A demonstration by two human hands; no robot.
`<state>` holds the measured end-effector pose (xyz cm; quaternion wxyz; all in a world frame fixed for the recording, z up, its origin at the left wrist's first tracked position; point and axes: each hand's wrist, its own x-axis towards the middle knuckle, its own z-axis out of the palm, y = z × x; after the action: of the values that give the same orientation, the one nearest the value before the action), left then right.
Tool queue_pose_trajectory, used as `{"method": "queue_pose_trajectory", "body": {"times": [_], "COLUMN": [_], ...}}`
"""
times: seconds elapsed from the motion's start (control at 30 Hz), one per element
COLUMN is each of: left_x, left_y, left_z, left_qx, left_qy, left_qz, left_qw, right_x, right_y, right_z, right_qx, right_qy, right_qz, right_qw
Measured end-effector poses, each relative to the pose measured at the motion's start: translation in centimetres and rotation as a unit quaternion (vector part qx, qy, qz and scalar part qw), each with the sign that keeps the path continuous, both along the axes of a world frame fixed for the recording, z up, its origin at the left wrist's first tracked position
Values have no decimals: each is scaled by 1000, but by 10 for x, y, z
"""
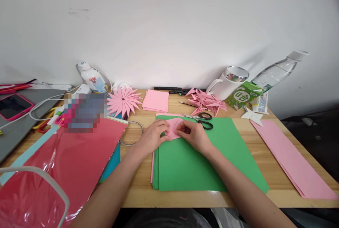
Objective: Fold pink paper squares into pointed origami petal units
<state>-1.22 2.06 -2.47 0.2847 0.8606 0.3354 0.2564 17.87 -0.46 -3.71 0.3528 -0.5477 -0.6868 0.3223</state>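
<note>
Pink paper (173, 124) lies on the green sheets (212, 166) near their far-left corner, its long axis unclear, between the left hand (155, 133), holding its left side by thumb and fingertips, and the equally near right hand (194, 134), pinching its right side.

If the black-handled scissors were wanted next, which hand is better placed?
Probably the right hand: the scissors lie close beside it, while the left hand is farther off. Both hands are at the pink paper.
</note>
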Motion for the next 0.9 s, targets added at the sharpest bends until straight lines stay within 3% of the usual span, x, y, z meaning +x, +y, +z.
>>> {"method": "queue_pose_trajectory", "body": {"times": [0.43, 0.9], "left_x": [-2, -1], "left_y": [3, 1], "left_z": [-20, -14], "left_qx": [80, 53], "left_qy": [-2, 28], "left_qz": [-22, -13], "left_qw": [997, 998], "right_x": [-2, -5], "right_y": [0, 0], "right_z": [0, 1], "right_qx": [-2, 13], "right_qy": [-29, -93], "right_qz": [-26, -23], "right_qw": [999, 995]}}
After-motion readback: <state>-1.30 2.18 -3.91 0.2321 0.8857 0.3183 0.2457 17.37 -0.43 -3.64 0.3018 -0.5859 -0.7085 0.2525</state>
